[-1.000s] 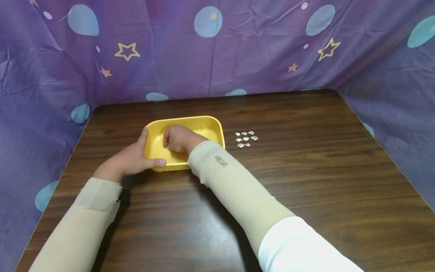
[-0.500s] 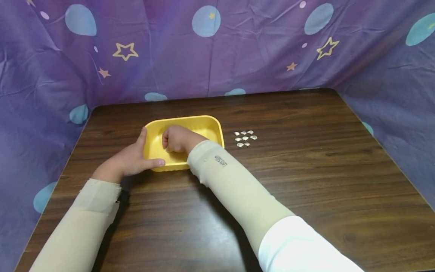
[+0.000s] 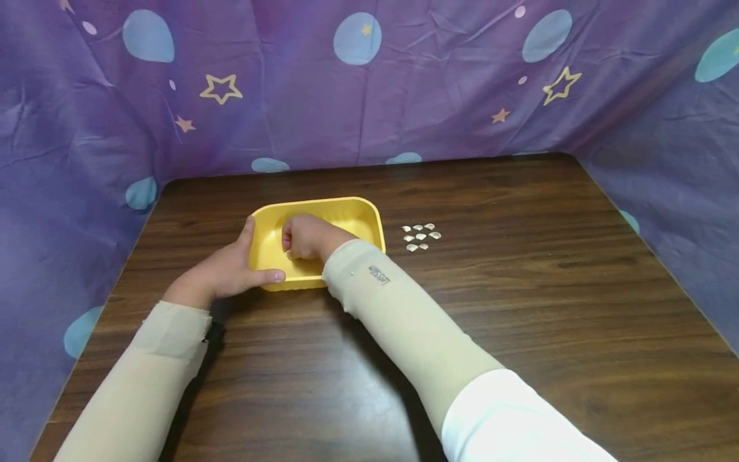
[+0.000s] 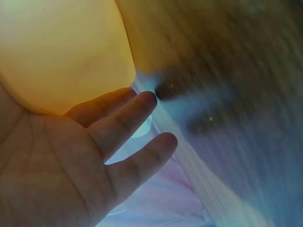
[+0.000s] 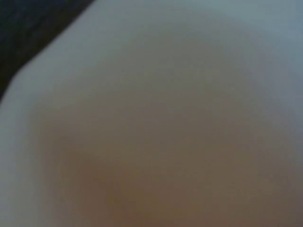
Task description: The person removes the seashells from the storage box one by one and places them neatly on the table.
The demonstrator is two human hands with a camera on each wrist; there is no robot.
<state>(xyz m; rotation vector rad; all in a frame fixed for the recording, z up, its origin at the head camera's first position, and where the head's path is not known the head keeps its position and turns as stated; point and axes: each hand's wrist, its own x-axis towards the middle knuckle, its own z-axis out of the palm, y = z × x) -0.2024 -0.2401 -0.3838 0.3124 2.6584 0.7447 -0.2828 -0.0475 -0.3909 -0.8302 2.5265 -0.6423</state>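
In the head view a yellow tray (image 3: 317, 206) sits left of centre on the table. My left hand (image 3: 222, 269) rests against the tray's left end, its thumb over the front rim and a finger at the back left corner. In the left wrist view the other fingers (image 4: 120, 120) extend, fairly straight, beside the tray's wall (image 4: 71, 52). Inside the tray is my right hand (image 3: 306, 236), fingers curled down. It pinches a small whitish shell (image 3: 288, 255), mostly covered by the fingertips. The right wrist view is too blurred to show the grip.
Right of the tray, several small whitish shells (image 3: 420, 237) lie in short rows on the dark wooden table (image 3: 519, 289). A purple curtain (image 3: 312, 96) with stars and blue ovals hangs behind the table and along its sides.
The head view has shifted slightly. Both hands keep nearly the same places at the tray, and the rows of shells look the same.
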